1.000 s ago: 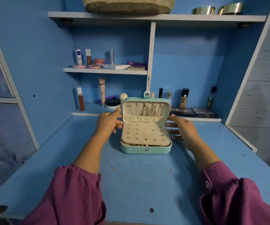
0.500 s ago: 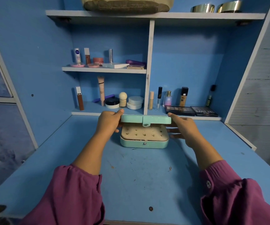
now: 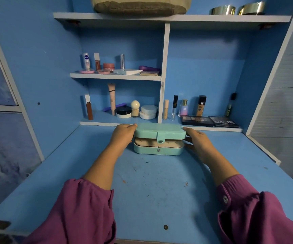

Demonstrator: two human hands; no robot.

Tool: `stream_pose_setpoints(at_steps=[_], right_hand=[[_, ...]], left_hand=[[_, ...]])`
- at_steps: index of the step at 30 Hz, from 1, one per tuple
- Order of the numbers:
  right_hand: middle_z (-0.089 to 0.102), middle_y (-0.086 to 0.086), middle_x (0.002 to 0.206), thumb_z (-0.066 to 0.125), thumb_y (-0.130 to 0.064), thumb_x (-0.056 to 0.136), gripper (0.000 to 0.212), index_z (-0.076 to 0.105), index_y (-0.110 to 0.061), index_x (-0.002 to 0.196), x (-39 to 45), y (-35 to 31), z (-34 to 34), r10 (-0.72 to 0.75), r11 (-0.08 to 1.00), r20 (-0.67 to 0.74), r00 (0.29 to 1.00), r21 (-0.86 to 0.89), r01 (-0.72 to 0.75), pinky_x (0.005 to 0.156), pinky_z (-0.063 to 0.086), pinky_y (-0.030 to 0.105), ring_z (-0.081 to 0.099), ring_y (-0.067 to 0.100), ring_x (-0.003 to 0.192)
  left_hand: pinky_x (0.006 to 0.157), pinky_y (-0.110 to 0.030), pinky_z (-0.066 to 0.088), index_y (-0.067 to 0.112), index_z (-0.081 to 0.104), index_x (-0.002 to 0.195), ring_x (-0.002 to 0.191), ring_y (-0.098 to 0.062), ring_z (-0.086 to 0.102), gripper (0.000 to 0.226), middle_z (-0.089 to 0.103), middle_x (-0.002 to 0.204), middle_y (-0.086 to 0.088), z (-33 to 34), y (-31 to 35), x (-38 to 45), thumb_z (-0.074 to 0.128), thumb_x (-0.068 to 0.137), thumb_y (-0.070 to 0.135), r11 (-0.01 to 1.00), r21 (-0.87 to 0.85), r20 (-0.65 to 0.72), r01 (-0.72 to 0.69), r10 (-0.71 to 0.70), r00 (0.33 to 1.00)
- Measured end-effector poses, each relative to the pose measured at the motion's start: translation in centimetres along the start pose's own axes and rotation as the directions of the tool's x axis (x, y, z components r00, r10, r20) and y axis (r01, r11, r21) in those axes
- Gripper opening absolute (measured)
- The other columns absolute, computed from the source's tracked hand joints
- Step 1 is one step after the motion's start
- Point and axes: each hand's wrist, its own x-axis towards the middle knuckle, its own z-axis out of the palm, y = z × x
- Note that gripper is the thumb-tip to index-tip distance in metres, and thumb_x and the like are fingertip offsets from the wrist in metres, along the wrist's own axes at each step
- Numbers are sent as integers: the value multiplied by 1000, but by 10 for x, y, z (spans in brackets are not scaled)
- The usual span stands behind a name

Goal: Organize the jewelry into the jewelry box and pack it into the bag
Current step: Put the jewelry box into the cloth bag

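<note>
Lid (image 3: 160,131) closing on our jewelry box (image 3: 158,150) (gap's tiny), left hand (image 3: 122,135) and right hand (image 3: 197,140) gripping its ends; snapping the clasp (image 3: 160,139) comes next.

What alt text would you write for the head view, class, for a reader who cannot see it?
Two hands, left and right, hold the lid of a mint jewelry box nearly shut on a blue desk. Cosmetics line the shelves behind.
</note>
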Motion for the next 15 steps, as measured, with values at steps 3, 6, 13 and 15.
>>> stream_pose_setpoints(at_steps=[3, 6, 13, 15], right_hand=[[66, 9, 116, 56, -26, 93, 32, 63, -7, 118, 2, 4, -1, -20, 1000, 5, 1000, 14, 20, 83, 52, 31, 62, 23, 103], [67, 10, 115, 56, -19, 93, 24, 65, -7, 112, 1, 6, -3, -34, 999, 13, 999, 9, 33, 83, 52, 32, 63, 23, 103], [59, 0, 130, 69, -32, 85, 41, 61, -29, 125, -12, 7, 1, -251, 930, 143, 957, -237, 280, 97, 48, 31, 57, 15, 114], [47, -4, 141, 79, -46, 69, 58, 60, -39, 124, -17, 10, 1, -274, 853, 270, 923, -375, 363, 101, 43, 29, 48, 14, 125]], left_hand=[[90, -50, 50, 20, 64, 81, 86, -29, 65, 17, 70, 91, -13, 0, -8, 3, 53, 86, 33, 1000, 21, 29, 4, -5, 1000], [90, -52, 50, 25, 64, 74, 84, -25, 63, 13, 71, 91, -12, 0, -12, 4, 53, 80, 30, 1000, 10, 66, 9, -9, 998], [96, -44, 50, 17, 73, 99, 106, -27, 63, 21, 70, 101, -1, 3, -13, -2, 53, 93, 20, 999, -9, 49, -34, 35, 998], [102, -39, 45, 10, 67, 117, 116, -23, 58, 29, 66, 113, 0, 3, -13, -5, 51, 97, 25, 993, 44, 39, -107, 105, 994]])
